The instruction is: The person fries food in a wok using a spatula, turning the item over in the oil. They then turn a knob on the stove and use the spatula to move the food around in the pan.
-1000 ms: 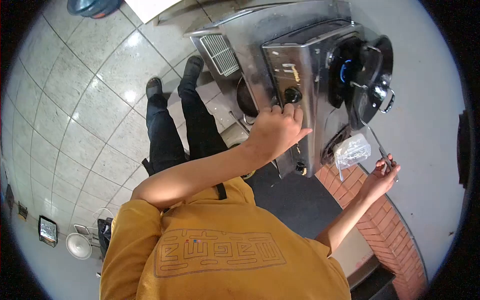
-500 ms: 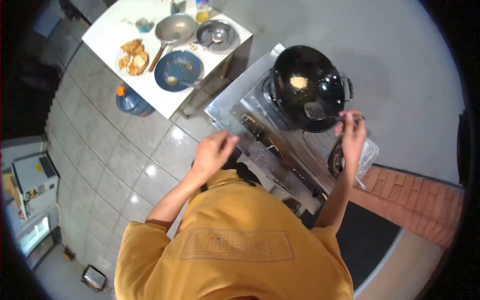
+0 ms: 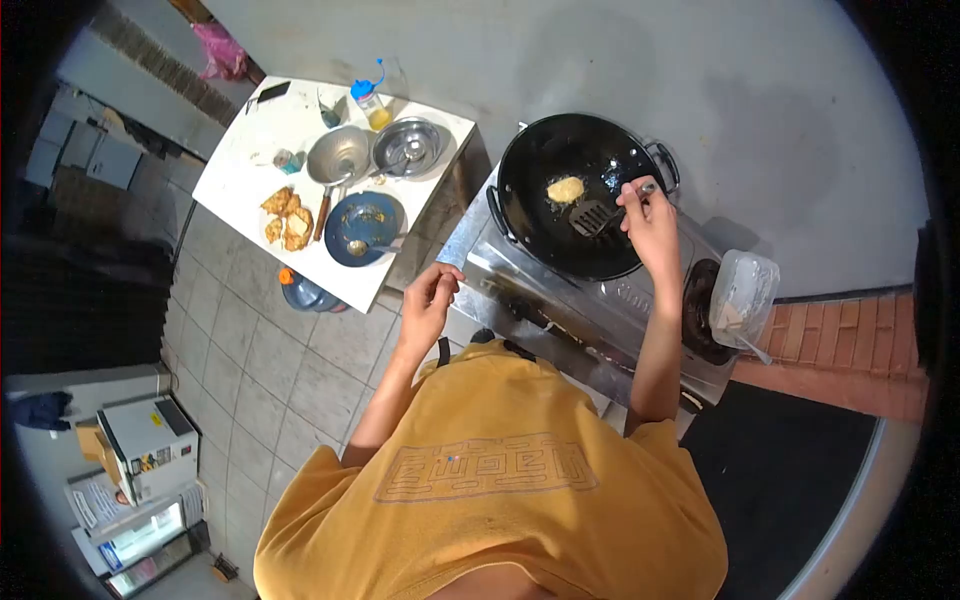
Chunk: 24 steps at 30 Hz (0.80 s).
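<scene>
My right hand (image 3: 652, 225) is closed round the handle of a black slotted spatula (image 3: 592, 219). The spatula's blade is down in a black wok (image 3: 540, 240), right beside a pale yellow piece of frying food (image 3: 566, 190). Small bubbles of oil show around that piece. The wok has two side handles and stands on a metal stove (image 3: 630, 292). My left hand (image 3: 428, 300) hovers in front of the stove's left corner, thumb against curled fingers, with nothing showing in it.
At left, a white table (image 3: 300, 110) bears a plate of fried pieces (image 3: 288, 220), a blue pan (image 3: 350, 225) with a spoon, two metal pans and a blue-capped bottle (image 3: 368, 103). A water jug (image 3: 308, 292) stands below. Right of the wok is a plastic container (image 3: 745, 290).
The view has shifted, showing more of the table and the plastic container. The spatula blade has moved closer to the frying piece. My left hand stays closed in front of the stove.
</scene>
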Each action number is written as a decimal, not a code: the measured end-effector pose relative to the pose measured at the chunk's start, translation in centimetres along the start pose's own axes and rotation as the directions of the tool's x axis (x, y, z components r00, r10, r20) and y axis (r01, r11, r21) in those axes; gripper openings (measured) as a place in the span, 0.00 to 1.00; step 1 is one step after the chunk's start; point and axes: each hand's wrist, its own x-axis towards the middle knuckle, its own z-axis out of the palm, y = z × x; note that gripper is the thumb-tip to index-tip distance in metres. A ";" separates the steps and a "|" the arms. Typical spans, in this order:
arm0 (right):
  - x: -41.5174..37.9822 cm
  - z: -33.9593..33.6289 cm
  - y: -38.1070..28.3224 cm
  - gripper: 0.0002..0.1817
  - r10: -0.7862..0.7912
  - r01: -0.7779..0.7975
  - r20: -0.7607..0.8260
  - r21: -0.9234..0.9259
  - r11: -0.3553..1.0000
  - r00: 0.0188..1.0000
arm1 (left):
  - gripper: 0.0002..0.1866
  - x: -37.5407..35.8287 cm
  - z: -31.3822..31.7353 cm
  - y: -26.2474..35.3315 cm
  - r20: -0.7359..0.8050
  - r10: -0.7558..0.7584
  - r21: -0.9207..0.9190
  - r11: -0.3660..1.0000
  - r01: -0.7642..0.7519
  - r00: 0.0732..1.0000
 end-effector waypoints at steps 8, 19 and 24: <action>2.1 1.9 1.2 0.12 0.058 -0.057 -0.016 0.063 0.996 0.998 | 0.12 3.2 -3.4 0.2 -0.039 0.060 0.016 0.998 -0.060 0.997; 4.8 2.4 -1.5 0.11 0.018 -0.021 0.039 0.067 0.998 0.999 | 0.11 4.8 -4.6 -0.8 0.004 0.075 -0.123 0.990 -0.074 0.997; 5.1 2.7 -2.0 0.11 0.015 -0.019 0.059 0.065 0.998 0.998 | 0.13 5.8 -5.3 -0.6 -0.010 0.079 -0.113 0.990 -0.080 0.997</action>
